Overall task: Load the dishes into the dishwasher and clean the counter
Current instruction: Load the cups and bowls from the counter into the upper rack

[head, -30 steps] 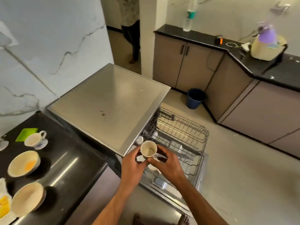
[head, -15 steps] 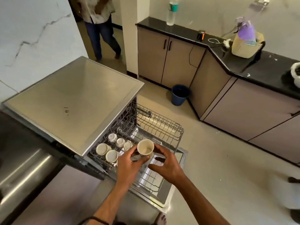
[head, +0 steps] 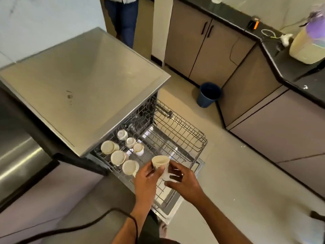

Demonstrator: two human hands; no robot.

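Observation:
A cream cup (head: 161, 163) is held upright above the pulled-out wire rack (head: 186, 138) of the dishwasher (head: 84, 88). My left hand (head: 146, 180) grips its left side and my right hand (head: 183, 182) holds its right side near the handle. Several cream cups (head: 117, 157) lie in the rack's left part, close under the steel top, and the cup in my hands hovers just right of them. The open door (head: 171, 206) lies flat under the rack.
A blue bin (head: 208, 94) stands on the floor by the brown cabinets (head: 202, 43). A black counter (head: 288, 62) at the right carries a cream jug (head: 307, 44) and cables. A person's legs (head: 123, 18) stand at the far end. A steel-fronted unit (head: 17, 155) is on my left.
The view has swung right and down, so the left counter with its bowls has left the frame. Both hands have carried the cup lower and nearer the rack's loaded cups.

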